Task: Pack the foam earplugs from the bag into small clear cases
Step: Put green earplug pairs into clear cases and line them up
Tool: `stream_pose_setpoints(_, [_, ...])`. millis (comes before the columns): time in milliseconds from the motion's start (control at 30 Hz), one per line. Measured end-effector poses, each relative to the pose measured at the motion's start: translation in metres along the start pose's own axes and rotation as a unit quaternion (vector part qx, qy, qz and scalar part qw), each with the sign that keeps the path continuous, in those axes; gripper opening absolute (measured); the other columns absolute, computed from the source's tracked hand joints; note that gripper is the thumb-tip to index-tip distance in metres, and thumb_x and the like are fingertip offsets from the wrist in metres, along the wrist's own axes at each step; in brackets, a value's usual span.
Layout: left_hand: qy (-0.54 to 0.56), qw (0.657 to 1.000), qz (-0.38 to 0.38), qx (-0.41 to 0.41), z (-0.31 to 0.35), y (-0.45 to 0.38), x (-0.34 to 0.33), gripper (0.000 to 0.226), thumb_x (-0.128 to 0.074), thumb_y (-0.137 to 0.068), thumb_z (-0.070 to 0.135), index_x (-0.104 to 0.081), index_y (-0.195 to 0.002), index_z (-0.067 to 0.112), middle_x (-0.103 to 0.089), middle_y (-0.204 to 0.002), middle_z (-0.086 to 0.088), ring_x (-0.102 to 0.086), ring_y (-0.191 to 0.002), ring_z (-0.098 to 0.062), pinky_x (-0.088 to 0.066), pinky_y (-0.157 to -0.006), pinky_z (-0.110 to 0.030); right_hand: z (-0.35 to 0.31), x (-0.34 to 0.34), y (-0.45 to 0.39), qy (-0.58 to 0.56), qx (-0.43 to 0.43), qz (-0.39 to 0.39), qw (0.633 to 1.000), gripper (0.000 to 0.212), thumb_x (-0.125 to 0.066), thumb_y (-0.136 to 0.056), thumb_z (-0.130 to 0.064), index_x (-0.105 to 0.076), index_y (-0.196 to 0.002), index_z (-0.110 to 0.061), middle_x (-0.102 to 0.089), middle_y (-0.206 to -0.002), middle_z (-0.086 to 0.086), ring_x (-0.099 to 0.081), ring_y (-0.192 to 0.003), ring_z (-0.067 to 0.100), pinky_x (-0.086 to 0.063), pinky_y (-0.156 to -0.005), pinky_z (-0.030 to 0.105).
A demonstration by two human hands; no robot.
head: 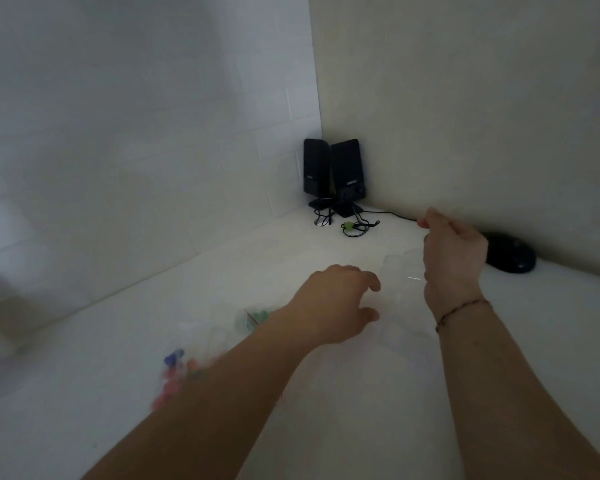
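Earplugs (172, 372) lie as a blurred heap of blue, pink and red behind the left forearm, well back from the fingers of either hand, apparently inside a clear bag (201, 341) whose outline is too smeared to trace. A second patch of green (257, 318) sits just behind the left wrist; whether it is more earplugs or something else I cannot tell.

Ahead of the left fingers, between them and the right palm, a small clear case (400, 268) shows as a faint glassy outline with one bright glint. It seems to rest on the white bench (361, 410), just beside the right hand, though I cannot tell whether the hand touches it.

The left hand (340, 306) reaches forward with fingers (373, 282) spread and curled, holding nothing, thumb and forefinger apart as if to take the case. The right hand (452, 258) is raised above the bench with thumb and forefinger pinched together at the top; whatever they pinch, if anything, is too small or too clear to make out.

By my reading the step in hand is fetching a case, not filling it: no earplug is visibly in either hand. The next move would call for closing the left fingers on the case, opening its lid, then going back to the bag for earplugs.

Farther beyond the fingers, two black speakers (333, 174) stand in the corner with their cables (357, 228), and a dark rounded object (510, 254) lies past the right hand by the wall.
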State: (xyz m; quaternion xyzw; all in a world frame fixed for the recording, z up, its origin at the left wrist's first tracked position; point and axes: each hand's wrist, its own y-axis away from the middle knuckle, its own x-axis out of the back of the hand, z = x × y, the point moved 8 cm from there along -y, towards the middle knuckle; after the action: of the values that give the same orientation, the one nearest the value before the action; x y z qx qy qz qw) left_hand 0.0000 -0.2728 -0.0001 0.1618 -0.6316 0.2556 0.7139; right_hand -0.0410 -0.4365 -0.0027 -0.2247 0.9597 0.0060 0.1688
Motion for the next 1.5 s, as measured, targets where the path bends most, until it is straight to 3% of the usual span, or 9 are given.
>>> stream_pose_setpoints(333, [0.059,0.995,0.081,-0.002,0.004,0.004,0.011,0.036,-0.061,-0.088,0.034,-0.054,-0.121,0.023,-0.062,-0.109,0.002,-0.058,-0.100,-0.017,-0.048,-0.088,-0.036,0.000,-0.014,0.006,0.013,-0.004,-0.040,0.999,0.027,-0.066,-0.081,-0.023,-0.063,-0.054,-0.022,-0.047,-0.048,-0.009,-0.038,-0.050,0.011,-0.028,-0.049,0.022])
stream_pose_setpoints(500, [0.283,0.932,0.223,0.047,-0.027,0.050,0.069,0.020,-0.064,-0.090,0.027,-0.053,-0.107,0.024,-0.066,-0.098,0.007,-0.067,-0.073,-0.001,-0.046,-0.059,-0.015,-0.032,-0.070,0.070,0.086,0.142,-0.315,0.934,0.022,-0.064,-0.081,-0.007,-0.073,-0.081,-0.027,-0.066,-0.070,-0.010,-0.052,-0.059,0.007,-0.041,-0.056,0.020])
stream_pose_setpoints(567, [0.349,0.900,0.250,0.079,-0.049,0.076,0.082,0.020,-0.064,-0.090,0.021,-0.051,-0.105,0.025,-0.068,-0.097,0.006,-0.070,-0.074,-0.004,-0.053,-0.057,-0.024,-0.041,-0.089,0.109,0.059,0.187,-0.428,0.882,0.024,-0.061,-0.073,-0.011,-0.074,-0.091,-0.021,-0.069,-0.086,-0.003,-0.057,-0.066,0.013,-0.044,-0.053,0.023])
stream_pose_setpoints(667, [0.458,0.838,0.280,0.101,-0.078,0.115,0.087,0.027,-0.069,-0.087,0.020,-0.052,-0.107,0.020,-0.073,-0.094,-0.001,-0.073,-0.084,-0.019,-0.057,-0.082,-0.049,-0.047,-0.105,0.154,0.053,0.245,-0.504,0.826,0.026,-0.066,-0.072,-0.015,-0.072,-0.097,-0.014,-0.068,-0.098,-0.002,-0.064,-0.079,0.023,-0.055,-0.057,0.036])
stream_pose_setpoints(800, [0.606,0.747,0.262,0.079,-0.108,0.151,0.068,0.048,-0.077,-0.077,0.038,-0.059,-0.112,0.011,-0.072,-0.102,-0.015,-0.070,-0.094,-0.029,-0.056,-0.087,-0.041,-0.048,-0.113,0.193,0.081,0.340,-0.496,0.795,0.021,-0.075,-0.081,-0.013,-0.072,-0.101,-0.015,-0.069,-0.099,-0.010,-0.064,-0.081,0.014,-0.054,-0.067,0.023])
stream_pose_setpoints(900, [0.749,0.644,0.151,0.030,-0.109,0.159,0.050,0.062,-0.068,-0.083,0.048,-0.059,-0.122,0.001,-0.063,-0.121,-0.025,-0.067,-0.102,-0.028,-0.054,-0.087,-0.035,-0.050,-0.114,0.213,0.077,0.356,-0.477,0.800,0.023,-0.073,-0.077,-0.030,-0.072,-0.100,-0.031,-0.067,-0.089,-0.025,-0.058,-0.076,0.004,-0.043,-0.067,0.013])
stream_pose_setpoints(1000, [0.799,0.595,0.087,-0.002,-0.106,0.162,0.044,0.056,-0.062,-0.089,0.044,-0.061,-0.124,0.000,-0.061,-0.124,-0.024,-0.066,-0.104,-0.026,-0.052,-0.095,-0.039,-0.047,-0.113,0.220,0.060,0.351,-0.475,0.805,0.032,-0.069,-0.076,-0.033,-0.066,-0.107,-0.037,-0.064,-0.090,-0.029,-0.055,-0.081,0.005,-0.042,-0.070,0.011])
stream_pose_setpoints(1333, [0.838,0.533,0.121,-0.007,-0.109,0.162,0.044,0.066,-0.077,-0.079,0.033,-0.053,-0.130,-0.002,-0.066,-0.115,-0.023,-0.067,-0.103,-0.030,-0.055,-0.088,-0.035,-0.050,-0.109,0.234,0.132,0.514,-0.393,0.751,0.036,-0.069,-0.082,-0.028,-0.062,-0.115,-0.017,-0.060,-0.118,-0.009,-0.054,-0.106,0.007,-0.045,-0.087,0.023])
stream_pose_setpoints(1500, [0.814,0.568,0.117,0.029,-0.109,0.161,0.038,0.052,-0.054,-0.089,0.034,-0.053,-0.133,0.008,-0.063,-0.121,-0.027,-0.065,-0.107,-0.034,-0.052,-0.095,-0.043,-0.045,-0.111,0.223,0.171,0.496,-0.374,0.765,0.024,-0.065,-0.084,-0.030,-0.069,-0.104,-0.016,-0.064,-0.110,-0.010,-0.057,-0.102,0.009,-0.047,-0.083,0.025])
